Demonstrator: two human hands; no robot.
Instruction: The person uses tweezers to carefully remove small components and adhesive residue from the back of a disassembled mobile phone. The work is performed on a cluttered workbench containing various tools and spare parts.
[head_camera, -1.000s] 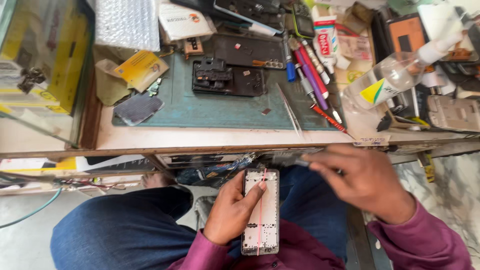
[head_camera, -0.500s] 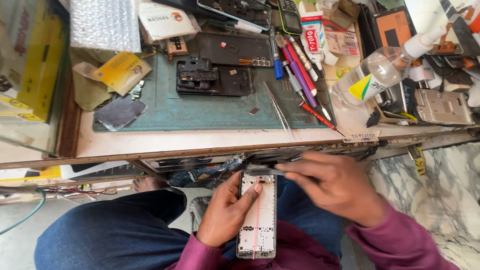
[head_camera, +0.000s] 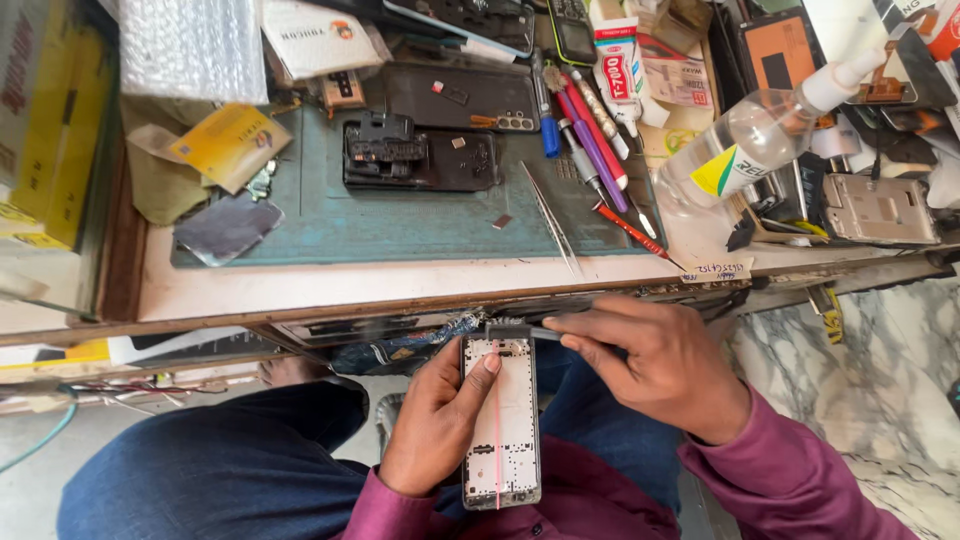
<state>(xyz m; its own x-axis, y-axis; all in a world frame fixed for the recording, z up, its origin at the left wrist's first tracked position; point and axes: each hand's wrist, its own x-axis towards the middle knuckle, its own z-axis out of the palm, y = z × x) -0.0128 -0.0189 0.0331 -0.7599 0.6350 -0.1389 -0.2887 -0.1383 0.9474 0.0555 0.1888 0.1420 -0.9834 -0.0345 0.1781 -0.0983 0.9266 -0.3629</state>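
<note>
Far left: a yellow box (head_camera: 45, 120) stands at the bench edge, with a sheet of bubble wrap (head_camera: 192, 45) beside it and a yellow card (head_camera: 228, 143) lying on a brown pouch. Centre-left: a green work mat (head_camera: 400, 220) carries a dark phone back cover (head_camera: 420, 160) and a pair of tweezers (head_camera: 552, 228) laid diagonally. Below the bench edge, over the lap: the left hand (head_camera: 440, 420) cups an opened phone frame (head_camera: 500, 425) from beneath and from its left side, fingers curled round the edge and the thumb pressed flat on the pale inner face near the top; 1 thin red line runs down the frame's length. The frame lies upright along the body's axis, between the 2 hands and apart from the bench. Right of it: the right hand (head_camera: 660, 365) has its fingers closed in a pinch on a slim dark tool (head_camera: 520, 330), whose tip meets the frame's top edge. Further right on the bench: several pens and drivers (head_camera: 590, 140), a glue tube (head_camera: 622, 75), a clear spray bottle (head_camera: 760, 135) lying on its side, and a pale metal phone chassis (head_camera: 880, 208)
</note>
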